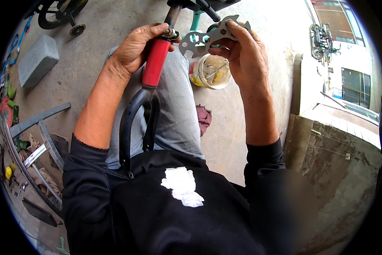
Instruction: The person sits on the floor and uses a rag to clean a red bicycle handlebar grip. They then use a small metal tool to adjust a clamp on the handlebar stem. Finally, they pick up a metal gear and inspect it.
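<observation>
My right hand grips a flat grey multi-hole wrench, a steel plate with hex cut-outs and notched edges, held between thumb and fingers. My left hand is closed around the upper end of a red tube, its thumb by a metal collar and nut. Below the red tube, a black two-legged fork points toward my body and lies over my jeans. Above the collar a dark tube continues up to black parts at the top edge. The wrench is apart from the nut.
A white bucket with a tool in it stands beyond my knees, near a maroon cloth. To the left are a grey block, a metal frame and a black wheel. A wall rises at the right.
</observation>
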Motion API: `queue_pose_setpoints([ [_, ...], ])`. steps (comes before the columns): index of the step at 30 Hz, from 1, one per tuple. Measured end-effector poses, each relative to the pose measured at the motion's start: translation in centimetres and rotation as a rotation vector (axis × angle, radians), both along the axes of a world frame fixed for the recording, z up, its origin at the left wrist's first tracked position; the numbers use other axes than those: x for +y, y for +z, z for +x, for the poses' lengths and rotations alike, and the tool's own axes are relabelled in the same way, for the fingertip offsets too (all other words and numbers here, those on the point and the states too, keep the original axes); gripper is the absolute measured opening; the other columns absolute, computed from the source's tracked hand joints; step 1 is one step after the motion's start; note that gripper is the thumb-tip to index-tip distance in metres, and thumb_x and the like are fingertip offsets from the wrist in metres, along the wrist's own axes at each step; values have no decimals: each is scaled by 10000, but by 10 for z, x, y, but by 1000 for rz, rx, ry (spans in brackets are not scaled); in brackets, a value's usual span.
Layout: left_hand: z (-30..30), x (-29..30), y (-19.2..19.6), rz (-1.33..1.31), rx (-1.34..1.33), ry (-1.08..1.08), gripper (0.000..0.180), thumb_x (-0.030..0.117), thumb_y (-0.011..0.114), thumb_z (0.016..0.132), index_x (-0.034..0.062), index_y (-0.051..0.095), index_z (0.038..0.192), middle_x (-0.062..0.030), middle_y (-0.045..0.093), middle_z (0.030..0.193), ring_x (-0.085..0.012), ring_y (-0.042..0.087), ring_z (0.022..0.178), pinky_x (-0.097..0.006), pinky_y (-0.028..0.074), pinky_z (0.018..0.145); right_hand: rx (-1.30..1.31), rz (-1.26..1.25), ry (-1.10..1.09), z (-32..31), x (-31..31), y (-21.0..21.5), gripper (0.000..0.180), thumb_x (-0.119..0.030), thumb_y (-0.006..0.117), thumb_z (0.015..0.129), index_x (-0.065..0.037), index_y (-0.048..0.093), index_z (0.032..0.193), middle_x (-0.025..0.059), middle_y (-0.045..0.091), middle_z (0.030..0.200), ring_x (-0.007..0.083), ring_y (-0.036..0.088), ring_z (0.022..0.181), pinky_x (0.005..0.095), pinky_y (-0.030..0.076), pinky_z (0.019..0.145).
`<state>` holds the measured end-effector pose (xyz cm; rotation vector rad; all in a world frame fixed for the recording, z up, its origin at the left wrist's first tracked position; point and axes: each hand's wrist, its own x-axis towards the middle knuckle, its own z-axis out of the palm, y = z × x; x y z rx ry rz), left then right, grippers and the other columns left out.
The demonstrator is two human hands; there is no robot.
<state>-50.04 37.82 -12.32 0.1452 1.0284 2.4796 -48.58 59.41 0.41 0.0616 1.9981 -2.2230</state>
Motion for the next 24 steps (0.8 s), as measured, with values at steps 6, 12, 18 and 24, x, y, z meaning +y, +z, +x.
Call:
queue_pose_setpoints([
  [6, 0, 0, -2, 28, -70, 6, 283, 282, 639, 912, 11, 663, 992, -98, 678, 876, -177, 675, 745, -261, 564, 670, 8, -70, -195, 9, -4, -26, 295, -229, 582, 926, 53, 609, 1008, 117, 621, 842, 175, 648, 716, 329, 575, 609],
  [12, 0, 3, -3, 41, -84, 49, 262, 271, 649, 905, 16, 671, 963, -86, 672, 865, -174, 670, 718, -267, 566, 648, 1, -29, -151, 19, 2, -29, 188, -112, 612, 887, 53, 611, 976, 108, 620, 772, 150, 620, 566, 302, 570, 528],
  [18, 0, 1, -2, 20, -60, 27, 272, 281, 641, 910, 17, 669, 969, -98, 679, 888, -168, 674, 715, -259, 568, 666, 52, -88, -165, 23, 9, -18, 194, -14, 534, 880, 65, 574, 1053, 120, 603, 818, 176, 662, 613, 340, 615, 581],
  [24, 2, 2, 4, -24, -49, 42, 281, 286, 624, 921, 16, 646, 994, -119, 681, 905, -170, 678, 741, -256, 559, 676, 108, -40, -196, 31, 0, -22, 234, -1, 520, 891, 65, 550, 1113, 134, 560, 925, 220, 690, 686, 333, 620, 615],
])
